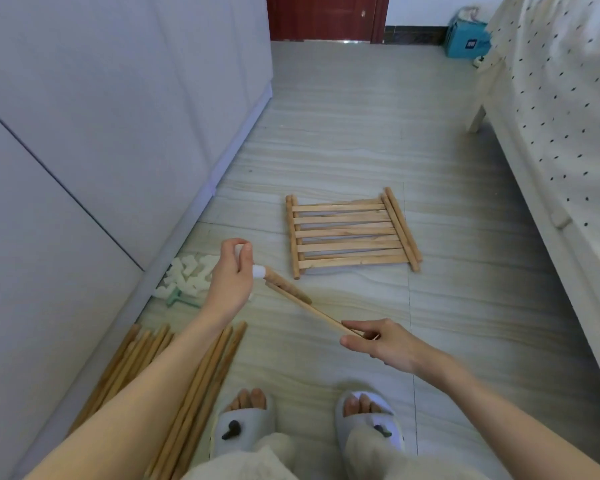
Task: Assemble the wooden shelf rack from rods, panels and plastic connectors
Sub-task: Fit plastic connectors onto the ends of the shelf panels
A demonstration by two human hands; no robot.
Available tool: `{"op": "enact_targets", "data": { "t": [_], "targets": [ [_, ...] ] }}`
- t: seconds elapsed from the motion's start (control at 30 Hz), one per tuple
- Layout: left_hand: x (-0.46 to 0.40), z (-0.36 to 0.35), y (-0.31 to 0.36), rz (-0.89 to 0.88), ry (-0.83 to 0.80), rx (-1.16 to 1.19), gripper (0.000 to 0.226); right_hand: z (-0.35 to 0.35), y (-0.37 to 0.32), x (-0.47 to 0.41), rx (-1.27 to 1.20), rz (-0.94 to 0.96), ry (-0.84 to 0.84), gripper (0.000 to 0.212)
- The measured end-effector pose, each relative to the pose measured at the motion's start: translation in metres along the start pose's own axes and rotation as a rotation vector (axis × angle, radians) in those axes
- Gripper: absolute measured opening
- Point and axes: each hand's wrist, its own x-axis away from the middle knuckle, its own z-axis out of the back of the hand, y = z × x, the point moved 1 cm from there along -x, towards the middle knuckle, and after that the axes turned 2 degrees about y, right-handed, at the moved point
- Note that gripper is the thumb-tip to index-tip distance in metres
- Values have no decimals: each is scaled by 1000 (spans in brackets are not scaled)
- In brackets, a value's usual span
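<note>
Holding a rod (312, 310) mid-air over the floor (465, 306); my right hand (378, 342) pinches its near end; left hand (231, 275) clamps the white connector (258, 271) on its far end; slatted panel (350, 232) flat beyond; spare rods (201, 382) near left.

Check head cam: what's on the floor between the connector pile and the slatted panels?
Head view: the left hand gripping a white connector on a rod crosses that stretch, above the floor.
</note>
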Motion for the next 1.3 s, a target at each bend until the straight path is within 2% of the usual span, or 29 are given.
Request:
{"op": "enact_targets", "data": {
  "t": [0.1, 0.3, 0.37, 0.47, 0.57, 0.63, 0.73, 0.9, 1.0, 1.1, 1.17, 1.3],
  "targets": [
    [2, -1, -1, -30, -41, -27, 30, -2, 3, -1, -22, 2, -11, 56],
    [4, 3, 7, -253, -125, -171, 32, -1, 4, -2, -33, 10, -37, 55],
    [2, 5, 8, -213, -178, -115, 34, 2, 3, -1, -43, 4, -46, 53],
    [-7, 7, 6, -58, -289, 56, 35, 6, 4, 1, -40, 10, -58, 52],
    [-9, 8, 4, -84, -345, 0, 33, 6, 3, 4, -18, 19, -93, 55],
    [-4, 6, 4, -166, -330, -101, 36, 5, 2, 5, -6, 22, -110, 55],
    [1, 6, 4, -255, -195, -250, 40, 6, -3, 6, -34, 22, -103, 52],
    [-1, 5, 13, -304, -76, -455, 39, 8, -7, 6, -111, 26, -133, 27],
    [2, 0, 18, -347, -18, -504, 36, 5, -10, 5, -184, 25, -166, 33],
    [-5, 3, 26, -317, -124, -390, 37, 4, -8, 6, -185, 48, -176, 32],
    [-12, 6, 33, -224, -240, -253, 36, 8, -8, 8, -154, 67, -165, 28],
    [-28, 9, 43, -45, -291, -89, 29, 13, -18, 6, 121, 130, -119, 22]
  ]
}}
